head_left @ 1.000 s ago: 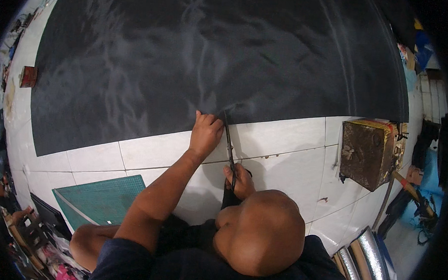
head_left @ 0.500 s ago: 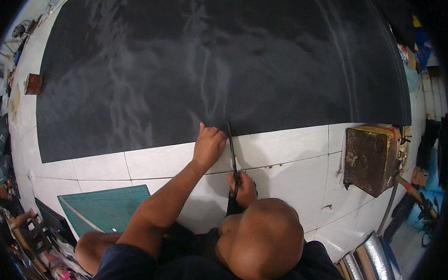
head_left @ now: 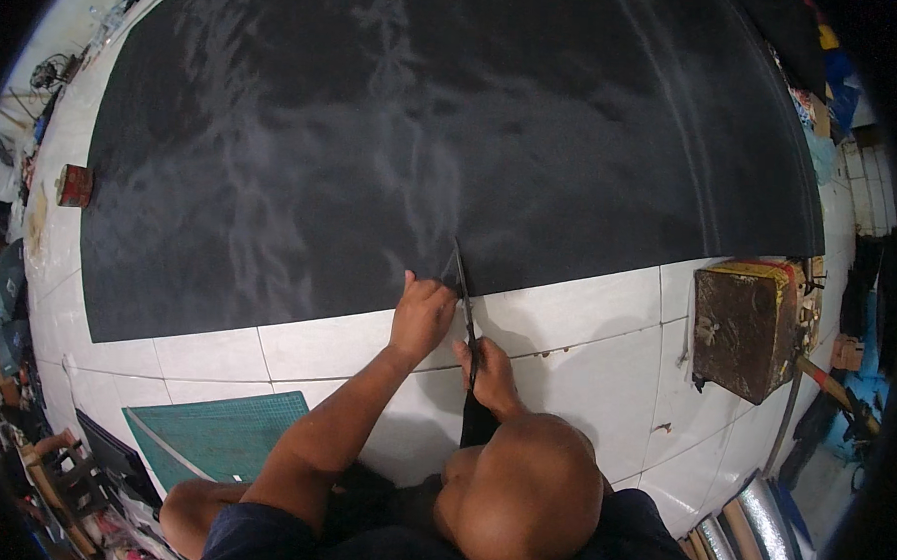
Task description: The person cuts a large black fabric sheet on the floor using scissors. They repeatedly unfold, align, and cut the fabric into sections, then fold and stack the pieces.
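Observation:
A large sheet of black fabric (head_left: 563, 175) lies spread over the white tiled floor, faintly creased. Its near edge runs across the middle of the view. My left hand (head_left: 424, 314) is closed on that edge, fingers curled and one digit pointing away from me. Just right of it, black-handled scissors (head_left: 468, 311) reach over the edge, their tips well inside the sheet. My right hand (head_left: 491, 375) grips the scissors by the handles. Whether the blades are parted is hard to see. A dark strip hangs below my right hand; I cannot make out what it is.
A green cutting mat (head_left: 227, 425) with a pale ruler lies near left. A worn brown box (head_left: 744, 333) stands by the sheet's right corner, a hammer-like wooden handle (head_left: 822, 381) beside it. A small red block (head_left: 74, 186) sits at the left edge. Silver rolls (head_left: 748, 533) stand near right.
The view has tilted slightly, so the sheet appears lower. My right hand has moved forward with the scissors, whose tips now reach farther in from the edge. My left hand stays on the fabric.

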A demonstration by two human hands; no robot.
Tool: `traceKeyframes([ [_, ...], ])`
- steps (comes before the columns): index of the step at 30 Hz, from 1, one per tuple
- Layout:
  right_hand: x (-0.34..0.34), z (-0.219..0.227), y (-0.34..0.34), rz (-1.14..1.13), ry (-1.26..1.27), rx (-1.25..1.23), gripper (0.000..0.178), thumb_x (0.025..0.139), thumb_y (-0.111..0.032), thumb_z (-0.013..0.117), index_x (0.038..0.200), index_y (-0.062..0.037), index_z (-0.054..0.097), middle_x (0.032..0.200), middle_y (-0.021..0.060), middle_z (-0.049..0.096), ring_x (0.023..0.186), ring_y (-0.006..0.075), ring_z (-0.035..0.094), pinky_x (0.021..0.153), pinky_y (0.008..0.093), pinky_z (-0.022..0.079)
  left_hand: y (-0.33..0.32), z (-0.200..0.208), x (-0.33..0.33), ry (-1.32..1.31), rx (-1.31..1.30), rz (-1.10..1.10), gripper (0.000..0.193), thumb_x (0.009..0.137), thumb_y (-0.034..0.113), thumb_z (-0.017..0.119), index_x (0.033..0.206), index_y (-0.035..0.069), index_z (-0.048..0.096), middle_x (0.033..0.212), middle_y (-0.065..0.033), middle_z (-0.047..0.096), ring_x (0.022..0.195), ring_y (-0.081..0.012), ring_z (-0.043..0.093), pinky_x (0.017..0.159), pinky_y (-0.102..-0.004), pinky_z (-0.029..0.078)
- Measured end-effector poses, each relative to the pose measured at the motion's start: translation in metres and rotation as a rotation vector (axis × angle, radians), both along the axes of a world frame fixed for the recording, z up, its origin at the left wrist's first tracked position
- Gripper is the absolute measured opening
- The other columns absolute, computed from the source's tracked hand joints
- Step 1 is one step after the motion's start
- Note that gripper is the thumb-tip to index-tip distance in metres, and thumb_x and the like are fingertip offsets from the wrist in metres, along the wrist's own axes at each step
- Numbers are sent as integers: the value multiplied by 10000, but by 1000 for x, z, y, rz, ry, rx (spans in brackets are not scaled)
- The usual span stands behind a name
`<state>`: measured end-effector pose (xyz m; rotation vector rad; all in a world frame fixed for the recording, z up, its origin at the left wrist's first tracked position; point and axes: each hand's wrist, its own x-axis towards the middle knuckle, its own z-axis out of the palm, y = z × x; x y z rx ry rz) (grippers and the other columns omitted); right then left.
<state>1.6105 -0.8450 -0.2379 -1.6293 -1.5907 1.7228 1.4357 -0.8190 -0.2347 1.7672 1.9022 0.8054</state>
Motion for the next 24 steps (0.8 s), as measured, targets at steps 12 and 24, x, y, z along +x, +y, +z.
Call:
traceKeyframes([
  [12, -16, 7, 23, 33, -40, -47, 464, 913, -459, 596, 710, -55, 496, 535, 20, 496, 466, 116, 491, 451, 290, 392, -7, 3, -15, 102, -51, -200, 310, 757, 132, 682, 1046, 48, 608, 1037, -107, 555, 1052, -312, 532, 1080, -579, 263],
  [24, -30, -14, 48, -26, 10, 60, 487, 886, -494, 618, 701, -60, 497, 531, 6, 484, 434, 107, 469, 410, 265, 371, -27, 11, 4, 400, -282, -287, 532, 840, 227, 572, 1303, -10, 460, 1348, -184, 446, 1292, -335, 401, 1081, -525, 299],
])
